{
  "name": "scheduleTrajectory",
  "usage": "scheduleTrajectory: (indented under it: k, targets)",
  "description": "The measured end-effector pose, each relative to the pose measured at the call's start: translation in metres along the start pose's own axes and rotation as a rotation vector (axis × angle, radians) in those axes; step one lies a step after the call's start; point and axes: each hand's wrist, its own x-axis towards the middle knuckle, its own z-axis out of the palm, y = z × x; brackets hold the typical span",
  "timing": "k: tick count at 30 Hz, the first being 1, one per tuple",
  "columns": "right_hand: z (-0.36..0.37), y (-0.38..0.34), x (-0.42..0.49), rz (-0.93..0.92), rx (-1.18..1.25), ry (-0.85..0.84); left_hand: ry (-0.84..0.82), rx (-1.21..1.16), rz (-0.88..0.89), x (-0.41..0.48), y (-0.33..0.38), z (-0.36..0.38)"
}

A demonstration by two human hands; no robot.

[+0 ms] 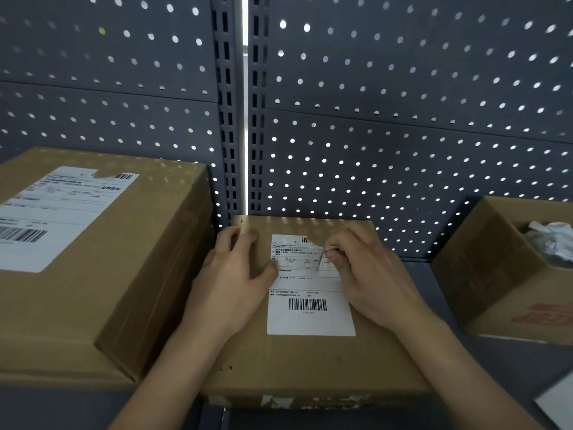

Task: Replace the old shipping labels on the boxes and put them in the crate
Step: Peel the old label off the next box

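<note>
now right fingers (341, 242) tight on barcoded label (310, 308) corner, left fingers (240, 251) flat on box (310, 367)

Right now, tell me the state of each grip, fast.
Left grip: open, fingers pressing flat on the middle box beside its label.
Right grip: pinching the torn upper edge of that label.

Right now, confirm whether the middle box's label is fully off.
No: the right hand pinches only a top corner of the label.
</note>
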Motion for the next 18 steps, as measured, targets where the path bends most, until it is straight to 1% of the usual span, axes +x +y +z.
scheduleTrajectory:
  k: [3, 8, 18]
  targets:
    - [-0.0024, -0.0020, -0.0016, 0.028, 0.007, -0.046, -0.001, 0.002, 0.005, -0.0003, -0.0002, -0.0003]
    - [-0.0047, -0.0036, -0.0031, 0.037, 0.063, -0.069, 0.006, 0.004, 0.007, -0.0001, -0.0005, -0.0002]
    - [-0.0076, -0.0055, -0.0041, 0.030, 0.182, 0.015, 0.005, -0.007, 0.004, -0.0002, 0.0004, -0.0008]
